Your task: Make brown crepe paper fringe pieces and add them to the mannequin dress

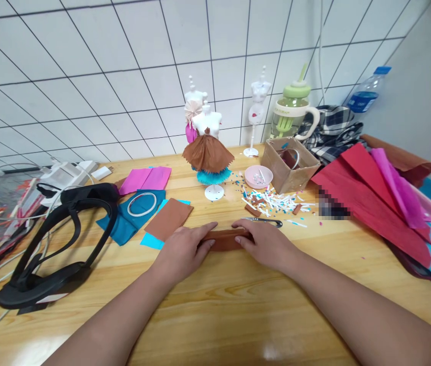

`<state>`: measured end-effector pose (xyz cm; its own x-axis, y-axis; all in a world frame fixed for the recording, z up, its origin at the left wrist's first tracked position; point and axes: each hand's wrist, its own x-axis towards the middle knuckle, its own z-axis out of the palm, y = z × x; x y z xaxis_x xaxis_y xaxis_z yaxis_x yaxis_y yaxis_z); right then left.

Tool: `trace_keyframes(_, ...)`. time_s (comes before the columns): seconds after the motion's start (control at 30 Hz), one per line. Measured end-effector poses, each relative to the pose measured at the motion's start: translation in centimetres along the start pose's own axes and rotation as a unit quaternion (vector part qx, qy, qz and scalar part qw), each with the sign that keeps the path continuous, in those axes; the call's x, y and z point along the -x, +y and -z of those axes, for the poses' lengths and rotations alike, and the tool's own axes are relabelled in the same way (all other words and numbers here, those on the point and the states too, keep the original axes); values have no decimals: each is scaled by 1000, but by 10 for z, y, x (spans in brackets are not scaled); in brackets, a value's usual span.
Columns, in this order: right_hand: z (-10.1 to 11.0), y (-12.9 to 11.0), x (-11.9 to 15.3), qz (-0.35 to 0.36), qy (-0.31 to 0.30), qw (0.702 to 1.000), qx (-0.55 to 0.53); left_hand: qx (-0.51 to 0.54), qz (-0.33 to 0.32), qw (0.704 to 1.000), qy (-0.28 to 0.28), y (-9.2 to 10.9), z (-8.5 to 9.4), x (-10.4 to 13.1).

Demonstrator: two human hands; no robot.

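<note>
A narrow folded strip of brown crepe paper (225, 240) lies low over the table between my two hands. My left hand (187, 249) pinches its left end between thumb and fingers. At the right end, my right hand (266, 243) grips the strip the same way. Just beyond my right hand lies a small pair of thread snips (274, 222) with a black handle. Left of my left hand, a flat brown paper piece (169, 219) rests on a light blue sheet (150, 241). Behind, a small white dress form (206, 122) wears a brown and turquoise pleated paper skirt (208, 152).
Paper scraps (276, 201) are scattered near a pink dish (258, 178) and a cardboard box (291, 165). Red paper sheets (368, 198) lie at right. A green-lidded cup (291, 112) and another dress form (256, 109) stand behind. A black headset strap (62, 244) occupies the left.
</note>
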<state>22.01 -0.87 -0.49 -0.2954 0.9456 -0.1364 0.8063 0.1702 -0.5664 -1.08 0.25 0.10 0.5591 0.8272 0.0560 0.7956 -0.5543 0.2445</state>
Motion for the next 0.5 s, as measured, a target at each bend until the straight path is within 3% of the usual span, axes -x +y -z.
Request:
trace_keyframes(0.3,-4,-3,0,25,51,997,54,26,40,999,3,-4,-4,-11)
trace_keyframes(0.5,-4,0,3,37,83,992,84,80,3,996,31,-7,-6,-11)
